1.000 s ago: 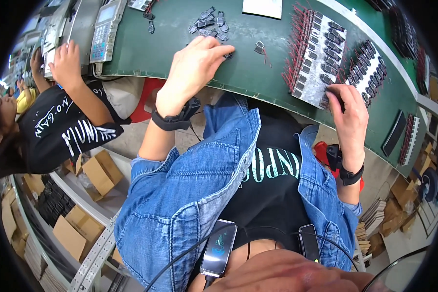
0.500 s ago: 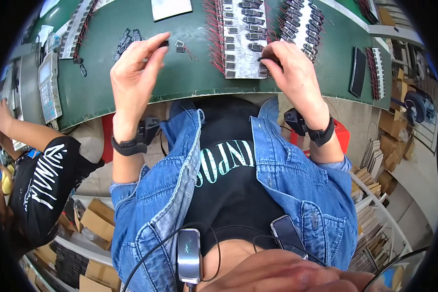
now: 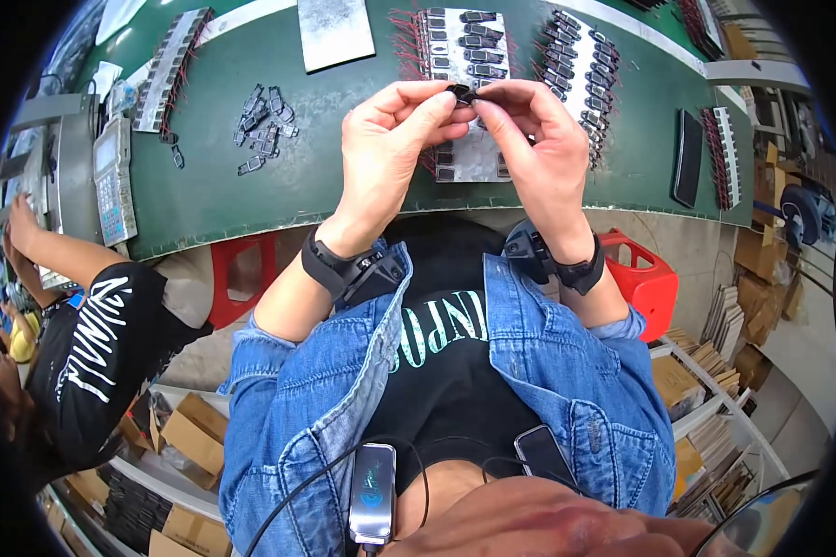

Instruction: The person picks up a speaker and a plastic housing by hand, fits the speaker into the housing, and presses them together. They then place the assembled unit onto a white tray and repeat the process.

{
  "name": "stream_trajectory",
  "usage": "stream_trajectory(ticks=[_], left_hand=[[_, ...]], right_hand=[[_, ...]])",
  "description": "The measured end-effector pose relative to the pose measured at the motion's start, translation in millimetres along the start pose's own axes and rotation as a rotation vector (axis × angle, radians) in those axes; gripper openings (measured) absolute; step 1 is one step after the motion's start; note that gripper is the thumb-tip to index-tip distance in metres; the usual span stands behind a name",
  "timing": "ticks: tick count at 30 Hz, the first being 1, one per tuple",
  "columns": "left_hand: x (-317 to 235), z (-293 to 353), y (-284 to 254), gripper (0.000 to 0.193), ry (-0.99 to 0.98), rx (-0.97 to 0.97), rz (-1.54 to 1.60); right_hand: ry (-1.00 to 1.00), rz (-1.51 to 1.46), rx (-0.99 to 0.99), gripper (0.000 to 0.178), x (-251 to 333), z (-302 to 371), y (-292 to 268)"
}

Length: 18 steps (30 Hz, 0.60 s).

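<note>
Plainly, the small black part (image 3: 462, 94) sat between the fingertips of both hands, above the middle of the pale tray (image 3: 471, 162). The left hand (image 3: 381, 153) pinched it between thumb and fingers; the right hand (image 3: 543, 135) met it from the other side, thumb and forefinger together on its end. Fingertips covered much of the part, so its outline was hard to make out, and whether it was one piece or two could not be told. The hands also hid the tray's centre, leaving its far rows, with red wires along the left, and its near end in sight. The upper picture border cut off the square white board (image 3: 334, 32), while the shading at the rim swallowed most of the co-worker at far left, leaving a black sleeve (image 3: 97, 334) and a forearm.

The near edge of the green table (image 3: 251, 204) curved just beyond the person's body, with both forearms reaching over it. To the left, a stretch of green surface lay between the left hand and the pile of loose black parts (image 3: 267, 121). On the right, the second tray (image 3: 581, 65) stood near the right hand, narrowing the room there; the dark flat slab (image 3: 687, 158) lay farther off.
</note>
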<state>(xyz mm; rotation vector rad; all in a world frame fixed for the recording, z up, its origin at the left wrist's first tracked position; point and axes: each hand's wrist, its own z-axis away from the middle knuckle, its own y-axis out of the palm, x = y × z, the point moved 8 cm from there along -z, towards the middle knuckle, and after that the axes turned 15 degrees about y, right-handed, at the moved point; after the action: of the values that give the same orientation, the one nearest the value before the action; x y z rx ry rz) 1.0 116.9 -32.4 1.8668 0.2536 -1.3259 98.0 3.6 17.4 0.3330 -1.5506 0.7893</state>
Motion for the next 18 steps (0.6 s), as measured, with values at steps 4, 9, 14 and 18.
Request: stream_trajectory(ticks=[4, 9, 14, 18], left_hand=[[4.6, 3.2, -0.1, 0.019, -0.068, -0.013, 0.042], [5.6, 7.6, -0.3, 0.019, -0.057, -0.005, 0.042], [5.1, 11.0, 0.8, 0.020, -0.056, 0.038, -0.014], [4.6, 11.9, 3.6, 0.019, -0.062, 0.040, -0.022]], right_hand=[[0.084, -0.044, 0.047, 0.018, -12.2, -5.2, -0.4], [0.052, -0.113, 0.098, 0.018, -17.6, -8.0, 1.2], [0.049, -0.114, 0.171, 0.017, -18.4, -10.2, -0.3], [0.116, -0.207, 0.248, 0.018, -18.8, -13.2, 2.0]])
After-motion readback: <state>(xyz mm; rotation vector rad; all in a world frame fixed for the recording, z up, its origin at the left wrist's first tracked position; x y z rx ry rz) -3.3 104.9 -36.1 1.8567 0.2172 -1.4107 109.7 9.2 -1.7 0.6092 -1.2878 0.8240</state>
